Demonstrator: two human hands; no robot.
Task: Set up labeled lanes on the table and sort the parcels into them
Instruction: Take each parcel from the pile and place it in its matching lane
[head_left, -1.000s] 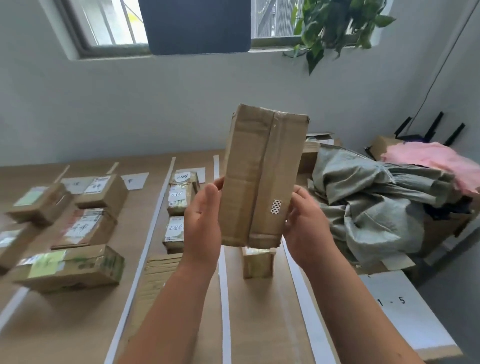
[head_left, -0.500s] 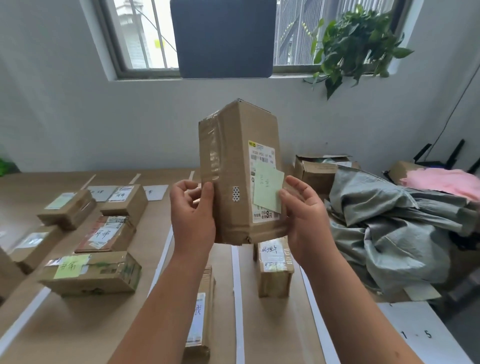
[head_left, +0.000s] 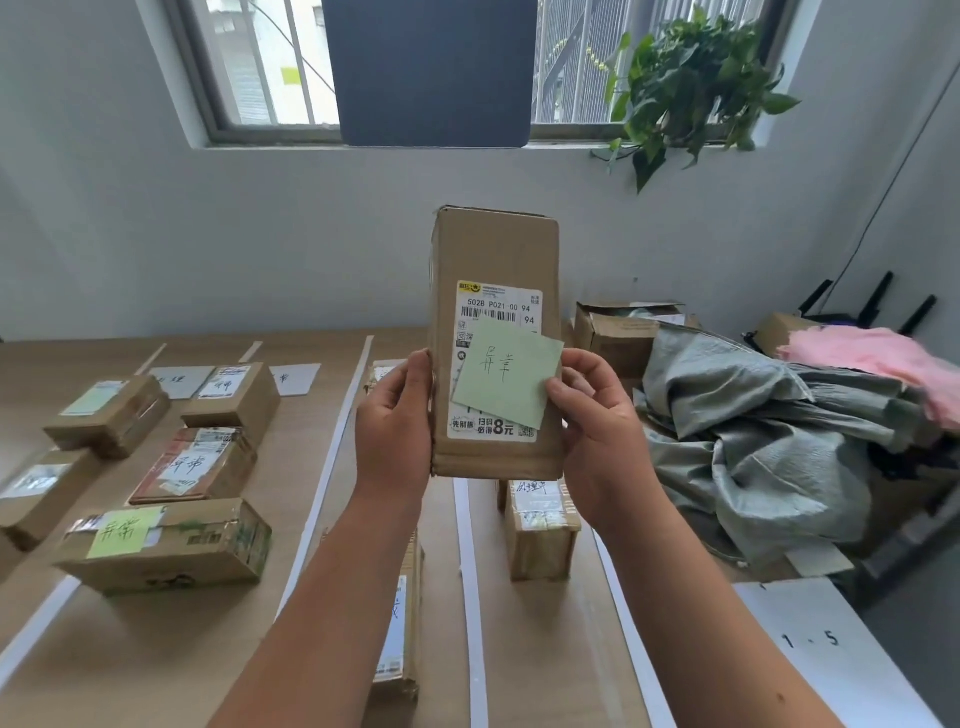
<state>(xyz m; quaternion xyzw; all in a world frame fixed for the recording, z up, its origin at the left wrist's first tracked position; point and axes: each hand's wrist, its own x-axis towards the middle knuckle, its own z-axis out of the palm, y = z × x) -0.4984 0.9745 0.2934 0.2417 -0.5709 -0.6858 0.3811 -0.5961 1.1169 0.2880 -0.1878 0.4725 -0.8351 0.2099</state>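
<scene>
Two hands up in front of us. Left hand (head_left: 395, 415) curls round the left edge of an upright parcel (head_left: 493, 249). Right hand (head_left: 605, 431) grips the right edge, its thumb on a green note (head_left: 506, 379) lying over the shipping label. We hold the parcel above the counter (head_left: 156, 649), over the white lane strips (head_left: 470, 571). Left lanes: several labelled boxes (head_left: 166, 545). Farther right: grey sacks (head_left: 753, 441). Beyond, a plant (head_left: 691, 88) at the window.

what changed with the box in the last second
The cardboard parcel was rotated while upright: its taped seam faced the camera, now its shipping label and green sticky note do. The left hand and right hand still grip its lower sides. The sorted parcels on the table stayed put.
</scene>
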